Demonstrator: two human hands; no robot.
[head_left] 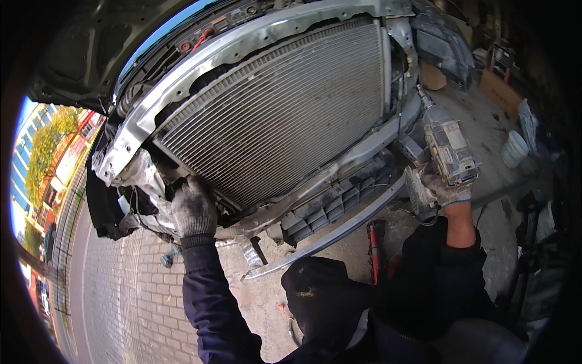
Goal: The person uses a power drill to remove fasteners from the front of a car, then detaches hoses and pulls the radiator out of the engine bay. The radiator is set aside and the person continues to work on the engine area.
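Note:
My left hand [194, 209], in a dirty grey glove, reaches into the front of a car at the lower left corner of the radiator [279, 109]. Its fingers curl inward beside the bent metal bracket [142, 173], and their tips and what they grip are hidden. In my gloved right hand [447, 191] is a dusty cordless impact wrench [450, 145], gripped by its handle. The wrench stands off the car's right side, its nose pointing up and away from me, with its battery end [419, 189] to the left of the hand.
A silver crossmember [230, 45] runs above the radiator. Below, a long curved metal bar [333, 233] spans the space before me. A red-handled tool [374, 252] lies on the floor. At right are a white bucket [514, 148] and a cardboard box [502, 94]; brick paving [142, 282] is at left.

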